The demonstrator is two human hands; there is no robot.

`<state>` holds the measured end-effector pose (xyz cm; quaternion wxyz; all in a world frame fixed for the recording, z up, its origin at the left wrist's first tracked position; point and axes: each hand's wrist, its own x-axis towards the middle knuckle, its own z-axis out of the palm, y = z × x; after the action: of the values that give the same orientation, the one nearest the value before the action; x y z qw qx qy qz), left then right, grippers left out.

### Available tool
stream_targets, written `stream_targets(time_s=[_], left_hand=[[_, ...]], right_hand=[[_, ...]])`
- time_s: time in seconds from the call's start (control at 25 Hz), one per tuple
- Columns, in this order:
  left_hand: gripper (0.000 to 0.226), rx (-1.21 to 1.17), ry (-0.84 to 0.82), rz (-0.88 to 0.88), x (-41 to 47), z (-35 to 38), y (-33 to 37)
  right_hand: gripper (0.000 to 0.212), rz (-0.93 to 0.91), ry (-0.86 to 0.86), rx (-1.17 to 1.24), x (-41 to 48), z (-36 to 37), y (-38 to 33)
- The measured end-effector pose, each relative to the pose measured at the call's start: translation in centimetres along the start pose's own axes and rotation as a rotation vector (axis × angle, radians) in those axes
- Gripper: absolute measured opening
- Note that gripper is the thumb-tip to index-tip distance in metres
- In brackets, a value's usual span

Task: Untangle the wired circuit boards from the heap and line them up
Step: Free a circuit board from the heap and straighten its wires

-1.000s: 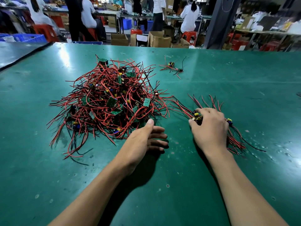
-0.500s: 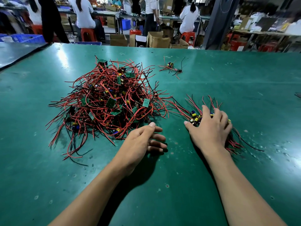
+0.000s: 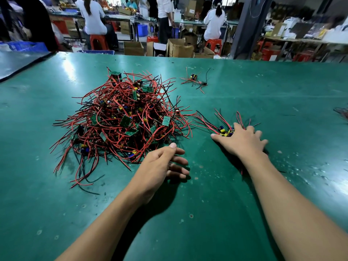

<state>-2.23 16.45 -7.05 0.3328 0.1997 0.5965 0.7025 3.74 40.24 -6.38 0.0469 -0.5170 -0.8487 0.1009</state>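
Under flat, spread rt hand (image 3: 243, 140): small board bunch (image 3: 225, 131); lt hand (image 3: 162, 164) relaxed, empty, beside heap (image 3: 120, 119).

A green tabletop (image 3: 244, 213) fills the lower frame, and beyond its far edge open cardboard boxes (image 3: 179, 48) stand at top centre, red stools (image 3: 98, 42) carry seated people in white (image 3: 214, 21), a blue crate (image 3: 28, 46) sits at upper left, and a dark pillar (image 3: 248, 27) rises at upper right.

We're looking across a glossy green table (image 3: 263, 87), light glaring at upper left. Beyond it, cardboard boxes (image 3: 179, 48) on the floor, red stools (image 3: 98, 41), workers in white (image 3: 214, 19) at far benches (image 3: 122, 17), a dark pillar (image 3: 248, 29) upper right.
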Motion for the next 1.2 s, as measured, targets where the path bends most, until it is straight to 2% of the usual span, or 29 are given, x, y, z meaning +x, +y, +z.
stream_targets(time_s=[0.08, 0.16, 0.36, 0.52, 0.6, 0.68, 0.76, 0.84, 0.92, 1.0, 1.2], left_hand=[[0.040, 0.000, 0.000, -0.002, 0.0, 0.0, 0.0], [0.040, 0.001, -0.005, -0.005, 0.0, 0.0, 0.0], [0.040, 0.015, 0.004, 0.002, 0.1, 0.0, -0.1], [0.041, 0.015, 0.005, -0.001, 0.0, 0.0, 0.0], [0.041, 0.015, 0.003, 0.000, 0.0, 0.0, -0.1], [0.041, 0.013, 0.001, -0.001, 0.0, -0.1, 0.0], [0.041, 0.009, 0.000, -0.001, -0.1, -0.2, 0.0], [0.041, 0.011, 0.002, 0.000, -0.1, -0.2, -0.1], [0.041, 0.008, 0.006, 0.002, -0.1, -0.1, -0.1], [0.041, 0.001, 0.008, 0.002, -0.1, -0.2, -0.1], [0.040, -0.006, 0.006, 0.000, -0.1, -0.2, -0.1]], right_hand=[[0.069, 0.009, 0.078, 0.048, 0.0, 0.3, -0.3], [0.051, -0.015, 0.170, 0.126, 0.0, 0.6, 0.0], [0.034, -0.116, 0.343, 0.262, 0.1, 1.0, 1.6], [0.045, -0.124, 0.364, 0.307, 0.5, 0.9, 2.4], [0.065, -0.114, 0.312, 0.251, 0.7, 0.9, 2.4], [0.097, -0.119, 0.165, 0.118, 0.5, 1.0, 1.8], [0.112, -0.144, 0.074, 0.030, 0.4, 1.6, 1.2], [0.102, -0.153, 0.097, 0.019, 0.4, 2.0, 0.9], [0.076, -0.175, 0.203, 0.043, 0.7, 2.1, 0.9], [0.062, -0.186, 0.265, 0.085, 1.0, 2.1, 1.1], [0.057, -0.151, 0.282, 0.132, 1.4, 1.7, 1.9]])
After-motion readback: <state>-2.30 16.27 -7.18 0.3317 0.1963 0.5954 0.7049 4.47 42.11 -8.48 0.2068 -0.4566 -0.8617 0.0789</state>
